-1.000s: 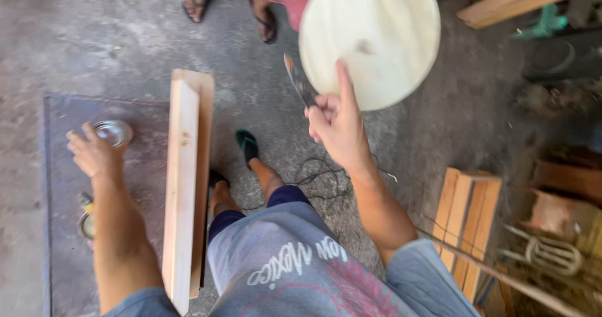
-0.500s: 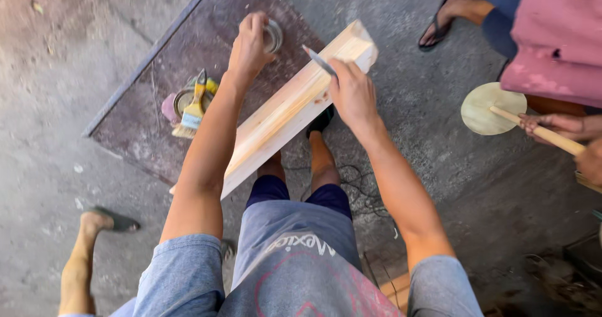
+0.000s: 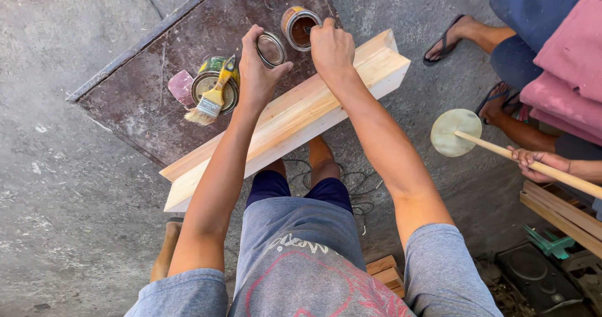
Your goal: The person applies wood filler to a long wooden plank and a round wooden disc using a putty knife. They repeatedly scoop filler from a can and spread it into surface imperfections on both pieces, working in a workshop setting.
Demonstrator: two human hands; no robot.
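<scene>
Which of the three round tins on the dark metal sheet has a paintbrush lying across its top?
The leftmost tin, beside the pink scrap; a paintbrush lies across it, unlike the two tins near the hands.

Grey concrete floor [image 3: 75, 185], daylight; rusty metal sheet [image 3: 144, 97] on it; stacked wood slats [image 3: 558, 213] right.

Cans [image 3: 300, 26] crowding hands [image 3: 330, 48]; bare concrete [image 3: 75, 185] leftward.
</scene>
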